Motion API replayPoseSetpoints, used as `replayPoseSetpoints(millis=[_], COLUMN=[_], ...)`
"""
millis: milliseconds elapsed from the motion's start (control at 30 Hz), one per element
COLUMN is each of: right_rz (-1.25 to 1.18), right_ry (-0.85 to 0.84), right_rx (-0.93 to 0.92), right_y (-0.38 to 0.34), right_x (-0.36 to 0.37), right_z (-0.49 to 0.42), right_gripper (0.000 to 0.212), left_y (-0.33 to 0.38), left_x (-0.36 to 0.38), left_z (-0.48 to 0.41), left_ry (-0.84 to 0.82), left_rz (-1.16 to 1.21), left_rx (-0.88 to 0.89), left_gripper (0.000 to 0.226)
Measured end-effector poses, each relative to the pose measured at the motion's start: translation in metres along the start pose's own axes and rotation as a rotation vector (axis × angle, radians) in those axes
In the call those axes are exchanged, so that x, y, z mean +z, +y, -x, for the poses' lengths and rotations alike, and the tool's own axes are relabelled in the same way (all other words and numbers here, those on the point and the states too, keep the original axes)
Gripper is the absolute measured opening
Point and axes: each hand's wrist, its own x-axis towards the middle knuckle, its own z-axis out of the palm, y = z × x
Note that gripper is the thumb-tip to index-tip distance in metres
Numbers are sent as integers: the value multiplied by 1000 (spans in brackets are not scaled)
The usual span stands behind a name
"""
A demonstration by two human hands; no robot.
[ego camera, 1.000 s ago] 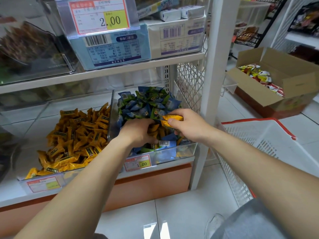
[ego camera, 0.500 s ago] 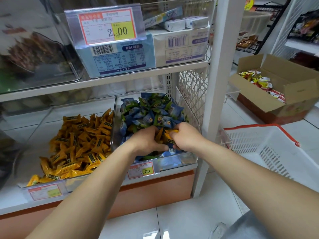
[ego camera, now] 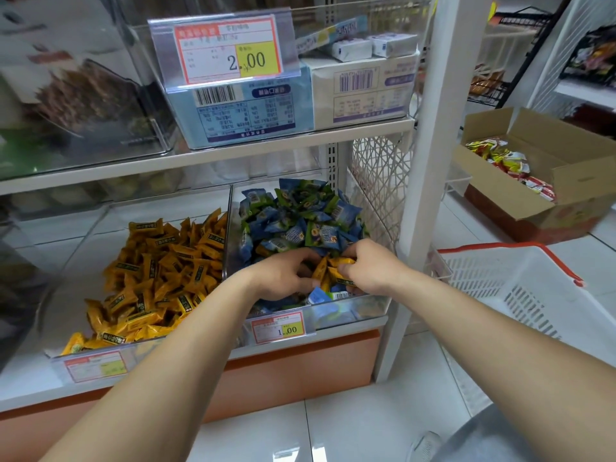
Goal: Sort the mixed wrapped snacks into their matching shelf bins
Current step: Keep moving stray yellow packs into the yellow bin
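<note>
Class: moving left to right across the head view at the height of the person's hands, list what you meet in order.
First the pile of yellow-wrapped snacks → left hand → stray yellow snacks held between the two hands → right hand → white shelf post → white basket.

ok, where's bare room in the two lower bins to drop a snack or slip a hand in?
Free: the floor of the left bin, behind the orange pile. Crowded: the right bin, heaped with blue packs to the rear, with the left hand and right hand gripping orange snacks at its front.
</note>
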Motion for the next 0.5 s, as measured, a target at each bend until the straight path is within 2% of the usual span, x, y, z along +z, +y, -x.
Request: replayPoseSetpoints(millis=[100, 200, 300, 500], right_rz=[-9, -34, -164, -504], right_ry=[-5, -5, -27, -87], right_rx=[-4, -7, 16, 48], right_y=[0, 0, -1, -7], right_x=[-1, -2, -2, -3], right_z=[1, 1, 1, 3], right_gripper=[18, 17, 15, 14], left_y=[-3, -1, 1, 9], left_x=[-3, 6, 16, 13], left_z=[3, -1, -6, 0], left_ry=[-16, 97, 245, 394], left_rz=[126, 129, 133, 411], left_rx=[3, -4, -23, -4], left_gripper=[48, 43, 36, 19])
